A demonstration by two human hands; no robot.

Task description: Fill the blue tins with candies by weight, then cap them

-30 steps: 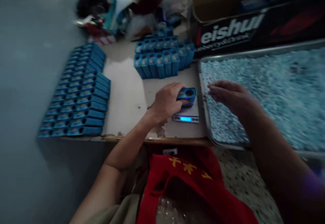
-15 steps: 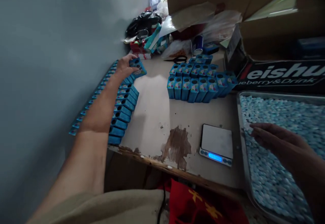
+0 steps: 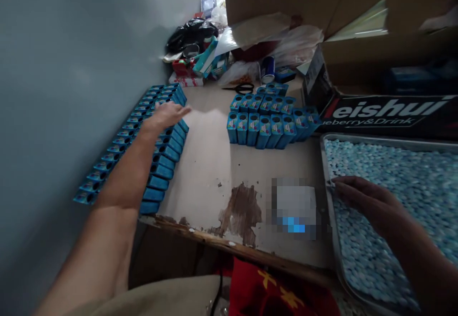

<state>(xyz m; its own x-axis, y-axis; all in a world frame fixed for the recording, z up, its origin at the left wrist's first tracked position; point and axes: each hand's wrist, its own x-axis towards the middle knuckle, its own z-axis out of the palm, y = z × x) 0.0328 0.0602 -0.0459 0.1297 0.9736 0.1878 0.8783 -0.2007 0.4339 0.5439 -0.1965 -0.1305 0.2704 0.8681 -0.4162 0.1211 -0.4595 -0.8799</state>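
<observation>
A stained table [image 3: 203, 163] against a grey wall [image 3: 71, 68] carries two rows of lying blue boxes [image 3: 165, 156], one standing cluster [image 3: 266, 125], one scale [image 3: 295, 208] and one tray [image 3: 326, 173] of pale tablets [image 3: 400, 177]. The left hand [image 3: 166, 114], arm outstretched, lies flat on the rows, fingers straight together. The right hand [image 3: 361, 200] rests palm-down on the tablets, fingers loosely extended.

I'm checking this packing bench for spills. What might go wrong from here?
1. The left hand is stretched out over the laid boxes, with the forearm above them. The nearest rows reach the table edge, so a nudge may push some off.
2. The right hand rests on the loose pellets, close to the tray rim. A quick scoop may flick some over it.
</observation>
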